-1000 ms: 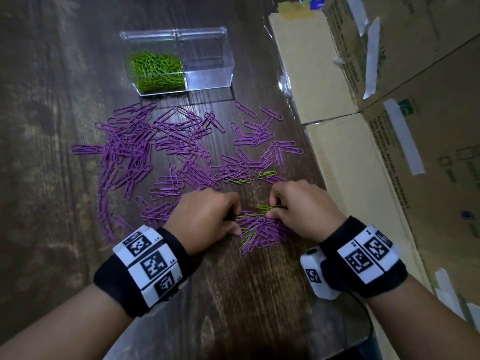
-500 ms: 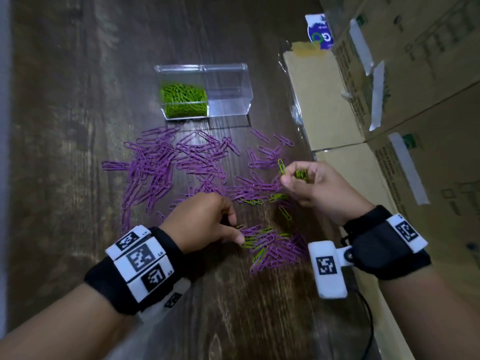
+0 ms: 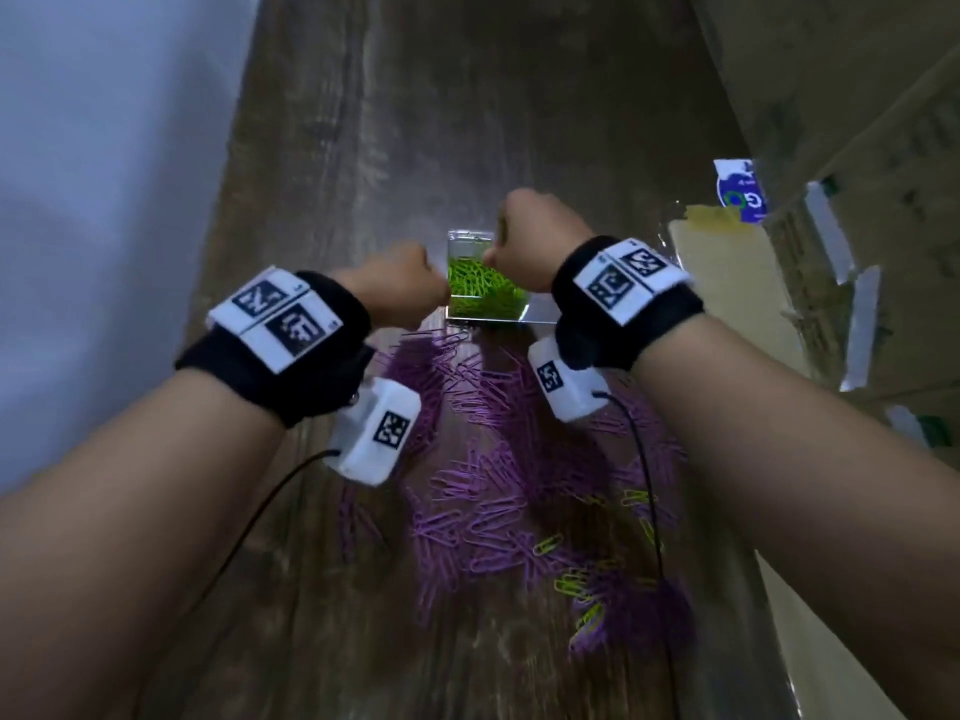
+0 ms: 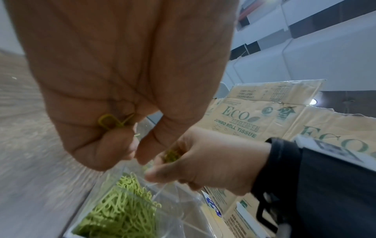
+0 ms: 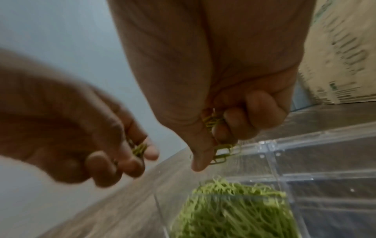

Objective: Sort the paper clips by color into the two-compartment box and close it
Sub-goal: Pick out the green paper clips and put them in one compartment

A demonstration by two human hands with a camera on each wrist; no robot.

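Observation:
The clear two-compartment box (image 3: 470, 236) stands on the wooden table, its left compartment heaped with green clips (image 3: 480, 285). Both hands hover just above it. My left hand (image 3: 402, 288) is curled round a few green clips (image 4: 111, 121). My right hand (image 3: 535, 241) pinches several green clips (image 5: 220, 150) between thumb and fingers, over the green heap (image 5: 234, 209). The right compartment (image 5: 325, 185) holds no clips. Purple clips (image 3: 483, 491) lie spread on the table nearer to me, with a few green ones (image 3: 571, 584) mixed in.
Cardboard boxes (image 3: 857, 163) stand along the right side of the table, printed with "ECO" lettering (image 4: 236, 115). A flat cardboard flap (image 3: 727, 283) lies beside the box. A pale wall (image 3: 104, 174) runs along the left edge.
Both hands have lifted from the near clip pile and moved forward to above the box's green compartment, each carrying green clips. The head view has tilted forward too.

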